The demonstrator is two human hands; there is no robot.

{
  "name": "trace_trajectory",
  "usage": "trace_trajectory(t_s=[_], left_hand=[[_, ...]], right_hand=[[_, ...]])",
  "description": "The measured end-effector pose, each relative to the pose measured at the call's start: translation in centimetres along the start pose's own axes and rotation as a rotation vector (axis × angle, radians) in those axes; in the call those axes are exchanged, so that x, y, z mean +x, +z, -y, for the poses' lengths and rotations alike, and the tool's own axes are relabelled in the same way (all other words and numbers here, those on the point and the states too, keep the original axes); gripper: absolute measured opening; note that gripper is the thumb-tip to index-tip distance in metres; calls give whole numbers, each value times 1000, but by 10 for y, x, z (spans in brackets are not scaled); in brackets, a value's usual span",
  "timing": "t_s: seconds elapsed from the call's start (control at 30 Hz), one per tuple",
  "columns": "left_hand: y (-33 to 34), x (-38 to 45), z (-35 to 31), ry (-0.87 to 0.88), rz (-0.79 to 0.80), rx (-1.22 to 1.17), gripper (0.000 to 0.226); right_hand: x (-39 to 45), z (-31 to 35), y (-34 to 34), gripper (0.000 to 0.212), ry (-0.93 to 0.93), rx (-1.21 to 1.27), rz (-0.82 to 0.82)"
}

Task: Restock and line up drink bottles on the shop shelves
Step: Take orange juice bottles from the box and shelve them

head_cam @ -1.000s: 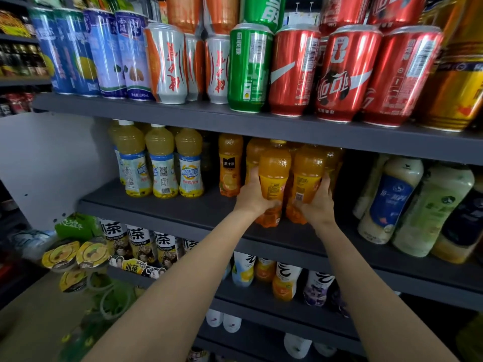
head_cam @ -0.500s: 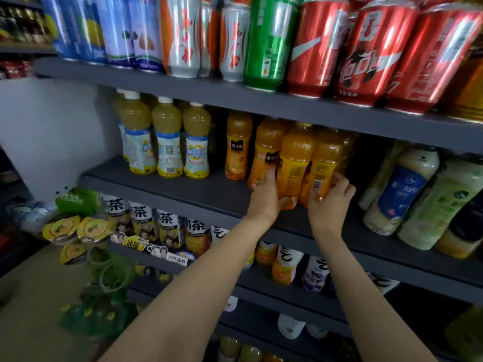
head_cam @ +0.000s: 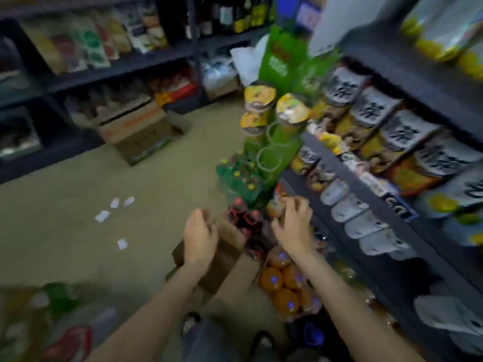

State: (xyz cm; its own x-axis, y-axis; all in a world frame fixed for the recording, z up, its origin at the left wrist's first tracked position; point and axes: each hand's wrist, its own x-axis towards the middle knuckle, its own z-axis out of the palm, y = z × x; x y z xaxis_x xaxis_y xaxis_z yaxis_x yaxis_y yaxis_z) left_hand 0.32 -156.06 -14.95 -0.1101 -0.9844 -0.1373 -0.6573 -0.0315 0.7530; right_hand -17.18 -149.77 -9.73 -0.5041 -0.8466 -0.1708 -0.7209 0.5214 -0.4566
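The view is blurred and looks down at the floor beside the dark shelves point(head_cam: 347, 176). My left hand point(head_cam: 200, 236) hangs over an open cardboard box point(head_cam: 224, 259), fingers loosely curled, holding nothing. My right hand point(head_cam: 292, 226) hovers a little to the right, near the shelf edge, also loosely curled and empty. Below it, a shrink-wrapped pack of orange drink bottles point(head_cam: 287, 286) lies on the floor against the shelf base. Tea bottles with white labels point(head_cam: 376, 113) stand in rows on the shelf to the right.
A green display stand point(head_cam: 277, 142) with yellow-lidded cups rises beyond the box. Another cardboard box point(head_cam: 136, 131) sits on the floor by the far shelves. Scraps of paper point(head_cam: 115, 212) lie on the beige floor. My shoes point(head_cam: 261, 343) show at the bottom.
Both hands have let go of the orange bottles on the middle shelf and dropped low. The view has swung left and down to the floor, the box and the bottle pack.
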Motion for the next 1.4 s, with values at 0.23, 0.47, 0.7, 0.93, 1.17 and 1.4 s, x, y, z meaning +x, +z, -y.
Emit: trace_trajectory(t_s=[0.23, 0.47, 0.7, 0.93, 1.17, 1.4], left_hand=[[-25, 37, 199, -203, 260, 300, 30], [62, 62, 308, 2, 429, 387, 33], [117, 86, 374, 103, 334, 266, 33], [114, 81, 394, 124, 279, 254, 31], [65, 88, 265, -17, 437, 230, 44], [-22, 110, 26, 210, 849, -88, 92]], right_hand=[[19, -4, 223, 47, 100, -116, 509], [47, -45, 431, 58, -77, -120, 788], [89, -67, 594, 57, -384, -346, 1009], [96, -74, 585, 57, -229, -305, 777], [132, 1, 343, 31, -416, -241, 848], [117, 122, -6, 28, -457, -231, 630]])
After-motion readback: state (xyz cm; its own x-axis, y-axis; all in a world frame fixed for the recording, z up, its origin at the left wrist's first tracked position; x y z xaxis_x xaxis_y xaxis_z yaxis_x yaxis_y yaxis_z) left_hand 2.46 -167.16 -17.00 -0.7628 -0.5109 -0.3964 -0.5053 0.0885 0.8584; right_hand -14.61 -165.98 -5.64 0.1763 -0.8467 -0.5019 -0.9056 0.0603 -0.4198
